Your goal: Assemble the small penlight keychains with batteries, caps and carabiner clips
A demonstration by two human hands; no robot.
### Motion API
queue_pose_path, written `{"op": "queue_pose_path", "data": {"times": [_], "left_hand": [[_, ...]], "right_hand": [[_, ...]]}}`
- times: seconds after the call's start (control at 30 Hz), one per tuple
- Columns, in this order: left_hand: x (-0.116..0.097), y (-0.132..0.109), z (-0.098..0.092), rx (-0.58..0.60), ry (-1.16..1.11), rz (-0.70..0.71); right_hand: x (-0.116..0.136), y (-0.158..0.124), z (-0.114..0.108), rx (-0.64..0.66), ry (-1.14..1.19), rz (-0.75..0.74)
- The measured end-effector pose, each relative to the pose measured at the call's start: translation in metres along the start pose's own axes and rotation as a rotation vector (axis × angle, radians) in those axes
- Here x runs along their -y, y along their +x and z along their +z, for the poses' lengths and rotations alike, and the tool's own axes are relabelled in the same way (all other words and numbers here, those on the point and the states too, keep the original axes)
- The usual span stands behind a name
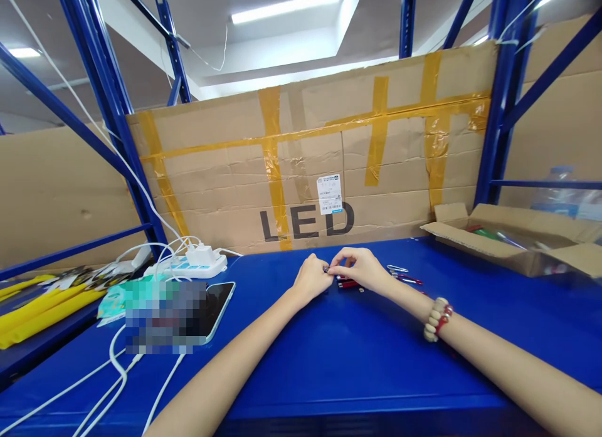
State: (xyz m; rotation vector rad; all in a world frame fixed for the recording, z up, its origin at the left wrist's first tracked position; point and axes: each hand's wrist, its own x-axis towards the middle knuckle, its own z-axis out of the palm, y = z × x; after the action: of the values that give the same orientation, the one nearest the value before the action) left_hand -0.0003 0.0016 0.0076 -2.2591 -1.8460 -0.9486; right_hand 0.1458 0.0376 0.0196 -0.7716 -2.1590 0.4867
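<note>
Both my hands meet over the middle of the blue table. My left hand is closed, its fingertips pinching a small dark part. My right hand is closed in a pinch on the same small part from the other side. Under my right hand lie small red and black pieces. A bead bracelet sits on my right wrist. What the small part is I cannot make out.
A phone lies left of my hands, with white cables and a power strip behind it. Metal clips lie to the right. An open cardboard box stands at the right. A taped cardboard sheet walls the back; blue rack posts flank it.
</note>
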Motion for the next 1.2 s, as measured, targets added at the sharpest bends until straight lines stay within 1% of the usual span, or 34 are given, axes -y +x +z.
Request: {"op": "queue_pose_path", "data": {"times": [0.13,0.27,0.37,0.53,0.63,0.77,0.87,0.97,1.1,1.17,1.2], "left_hand": [[-0.004,0.004,-0.007,0.031,0.012,0.028],[-0.005,0.001,-0.016,0.085,0.028,0.144],[-0.007,-0.013,-0.026,0.121,0.046,0.169],[-0.018,-0.046,-0.046,0.196,0.099,0.067],[-0.022,-0.057,-0.053,0.209,0.084,0.062],[-0.022,-0.061,-0.054,0.161,0.013,0.110],[-0.020,-0.062,-0.051,0.115,-0.027,0.133],[-0.017,-0.063,-0.048,0.125,-0.059,0.141],[-0.011,-0.065,-0.047,0.149,-0.059,0.203],[-0.009,-0.066,-0.047,0.166,-0.043,0.216],[-0.008,-0.067,-0.047,0.174,-0.036,0.218]], "right_hand": [[0.002,0.003,-0.009,-0.026,-0.011,0.006],[-0.002,0.006,-0.013,0.050,0.052,-0.021],[-0.001,0.007,-0.011,0.094,0.108,-0.070],[0.013,0.004,-0.006,0.150,0.181,-0.139],[0.020,0.003,-0.006,0.192,0.230,-0.151],[0.023,0.007,-0.008,0.256,0.400,-0.089],[0.020,0.009,-0.007,0.290,0.472,-0.056],[0.014,0.009,-0.005,0.329,0.479,-0.045],[0.011,0.005,-0.002,0.368,0.447,-0.050],[0.011,0.002,-0.003,0.365,0.391,-0.099],[0.012,0.000,-0.005,0.361,0.345,-0.151]]}}
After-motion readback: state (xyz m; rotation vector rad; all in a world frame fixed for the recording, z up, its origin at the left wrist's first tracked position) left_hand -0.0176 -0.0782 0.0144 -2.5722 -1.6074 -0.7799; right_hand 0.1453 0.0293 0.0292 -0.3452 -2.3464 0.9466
